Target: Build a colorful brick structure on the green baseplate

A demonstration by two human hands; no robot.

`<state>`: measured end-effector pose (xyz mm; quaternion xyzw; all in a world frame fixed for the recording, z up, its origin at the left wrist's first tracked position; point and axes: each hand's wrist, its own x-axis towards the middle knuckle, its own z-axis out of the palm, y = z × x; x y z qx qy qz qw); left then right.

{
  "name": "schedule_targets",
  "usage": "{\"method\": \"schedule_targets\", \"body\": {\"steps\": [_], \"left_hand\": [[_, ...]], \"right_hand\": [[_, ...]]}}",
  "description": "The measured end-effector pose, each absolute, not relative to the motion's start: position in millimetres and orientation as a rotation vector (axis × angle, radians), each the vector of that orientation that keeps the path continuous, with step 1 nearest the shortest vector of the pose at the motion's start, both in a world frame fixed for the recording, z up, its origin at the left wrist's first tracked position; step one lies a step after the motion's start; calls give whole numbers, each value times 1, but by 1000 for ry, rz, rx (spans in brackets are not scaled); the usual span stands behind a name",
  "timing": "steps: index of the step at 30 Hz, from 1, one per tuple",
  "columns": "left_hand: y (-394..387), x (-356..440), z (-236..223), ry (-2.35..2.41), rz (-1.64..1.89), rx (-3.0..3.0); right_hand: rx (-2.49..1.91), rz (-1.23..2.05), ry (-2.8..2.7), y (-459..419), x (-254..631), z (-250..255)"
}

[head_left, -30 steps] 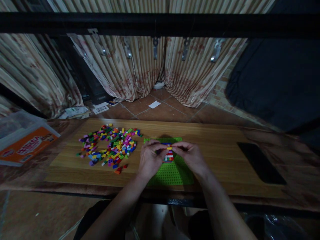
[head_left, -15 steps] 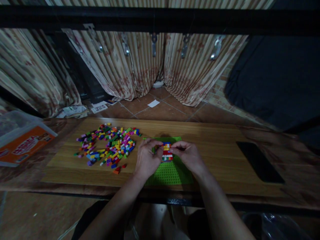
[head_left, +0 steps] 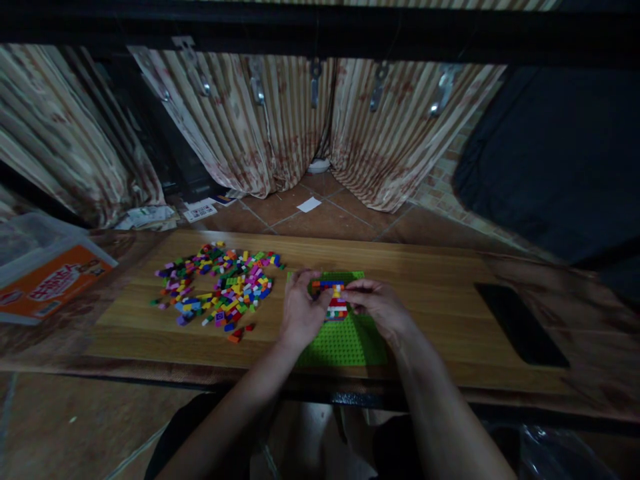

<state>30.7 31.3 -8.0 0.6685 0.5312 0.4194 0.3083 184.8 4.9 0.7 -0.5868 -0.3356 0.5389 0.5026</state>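
Observation:
On a green studded baseplate (head_left: pixel 340 350) sits a small build of toy bricks (head_left: pixel 337 310) in rows of red, white, blue and other colours. My left hand (head_left: pixel 304 313) is curled against the build's left side, its thumb and forefinger around the upper rows. From the right, my right hand (head_left: pixel 383 305) reaches in with thumb and forefinger pinched at the build. Between the two hands' fingertips shows a yellow and white bit of brick (head_left: pixel 337 291). Fingers hide part of the upper rows, and whatever is inside the right pinch is too small to make out.
Many loose coloured bricks (head_left: pixel 243 287) lie spread on the wooden board (head_left: pixel 425 280) left of the baseplate. A clear plastic tub (head_left: pixel 60 273) with an orange label stands at the far left. A black flat phone-like slab (head_left: pixel 520 325) lies at the right.
My left forefinger has lifted and drawn back a little, so the blue and orange row at the top shows more. My right hand remains pinched at the build. The view has shifted slightly.

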Motion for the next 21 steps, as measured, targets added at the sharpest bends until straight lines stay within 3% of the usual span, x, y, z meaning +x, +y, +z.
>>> {"method": "schedule_targets", "body": {"steps": [14, 21], "left_hand": [[34, 36, -21, 1238, 1067, 1401], [46, 13, -9, 1261, 1221, 1352]], "right_hand": [[-1445, 1285, -760, 3, 181, 1], [-1339, 1190, -671, 0, 199, 11]]}}
